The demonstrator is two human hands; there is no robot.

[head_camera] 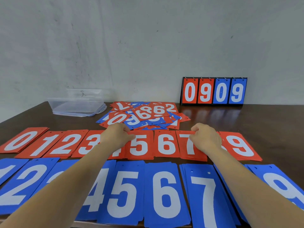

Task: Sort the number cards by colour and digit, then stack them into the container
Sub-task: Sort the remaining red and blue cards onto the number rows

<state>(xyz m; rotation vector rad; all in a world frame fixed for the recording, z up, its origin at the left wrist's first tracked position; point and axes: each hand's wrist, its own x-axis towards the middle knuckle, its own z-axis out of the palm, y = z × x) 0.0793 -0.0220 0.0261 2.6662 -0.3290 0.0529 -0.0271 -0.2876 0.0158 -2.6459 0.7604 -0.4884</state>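
On the table (pixel 271 116), the near blue row (pixel 130 195) and the red row (pixel 166 143) lie sorted by digit. An unsorted pile (pixel 144 116) waits beyond them, and the clear container (pixel 77 104) at far left seems to hold no cards. Sorting looks past halfway, stacking unstarted. The right hand (pixel 205 137) pinches the red 7 pile (pixel 185 145); the left hand (pixel 115 135) has its fingers curled at red 4 and 5, grasp unclear.

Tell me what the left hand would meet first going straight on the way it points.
Likely the loose pile of unsorted cards just beyond the left hand, starting with the red 0 card at its near edge; depth is hard to judge.
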